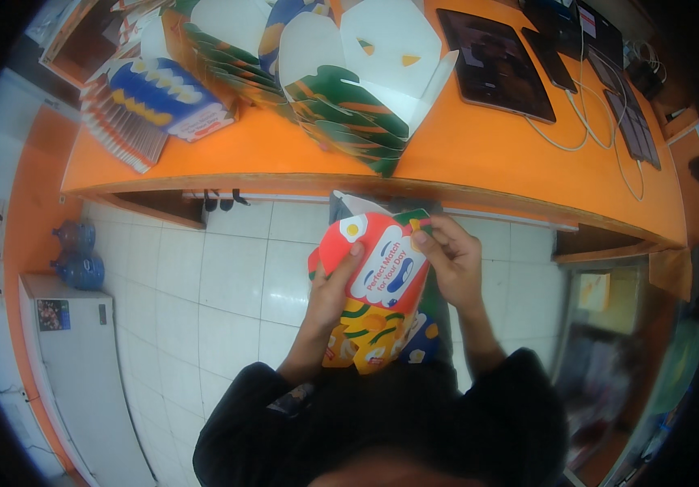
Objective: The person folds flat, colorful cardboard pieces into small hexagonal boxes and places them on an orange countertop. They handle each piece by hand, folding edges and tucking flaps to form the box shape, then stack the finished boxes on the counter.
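Observation:
A food carton [378, 310] of printed cardboard, red above and yellow below with a white label panel, is held over my lap. My left hand [331, 294] grips its left edge, thumb lying on the red front and fingers hidden behind. At the top right corner, my right hand [455, 261] pinches a green and yellow flap between thumb and fingers. A white flap [355, 203] sticks up at the carton's far side. Under its lower right edge shows a blue printed piece [424, 339]; whether it belongs to the same carton I cannot tell.
On the orange table [276, 150] ahead stand nested opened cartons [349, 105], with a fanned stack of flat cartons [134, 134] to their left. A tablet [495, 65], a phone [550, 61] and white cables [589, 122] lie right. Water jugs [80, 268] stand on a white cabinet [81, 357] at left.

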`<action>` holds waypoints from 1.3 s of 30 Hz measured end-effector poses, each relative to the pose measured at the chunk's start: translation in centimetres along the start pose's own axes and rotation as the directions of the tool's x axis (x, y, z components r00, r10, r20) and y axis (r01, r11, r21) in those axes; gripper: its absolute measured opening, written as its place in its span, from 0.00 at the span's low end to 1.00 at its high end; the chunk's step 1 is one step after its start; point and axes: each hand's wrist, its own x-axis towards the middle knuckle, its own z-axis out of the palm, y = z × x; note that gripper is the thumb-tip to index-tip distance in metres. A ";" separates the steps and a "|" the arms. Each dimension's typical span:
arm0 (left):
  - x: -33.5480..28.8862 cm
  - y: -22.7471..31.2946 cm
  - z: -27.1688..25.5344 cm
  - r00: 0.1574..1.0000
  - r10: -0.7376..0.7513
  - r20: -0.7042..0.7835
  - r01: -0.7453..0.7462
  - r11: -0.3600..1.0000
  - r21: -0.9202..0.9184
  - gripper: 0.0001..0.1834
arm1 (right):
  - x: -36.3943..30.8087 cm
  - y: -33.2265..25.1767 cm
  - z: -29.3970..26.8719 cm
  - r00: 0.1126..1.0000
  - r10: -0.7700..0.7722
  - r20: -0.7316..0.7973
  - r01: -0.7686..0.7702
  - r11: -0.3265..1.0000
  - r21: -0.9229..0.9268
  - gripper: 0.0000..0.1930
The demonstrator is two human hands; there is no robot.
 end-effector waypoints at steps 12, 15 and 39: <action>0.2 -0.2 -1.8 0.897 0.091 0.433 0.040 0.958 -0.284 0.31 | 0.9 -0.4 -1.8 0.773 -0.449 0.447 0.582 0.783 -0.220 0.09; -0.7 -0.3 -0.8 0.977 0.036 0.212 0.009 0.978 -0.208 0.18 | 0.4 0.0 -1.6 0.875 -0.369 0.313 0.471 0.799 -0.375 0.11; -4.1 -3.4 0.6 0.973 0.186 -0.138 -0.192 0.981 -0.031 0.17 | -1.3 3.5 2.4 0.987 0.039 0.155 -0.056 0.993 0.105 0.18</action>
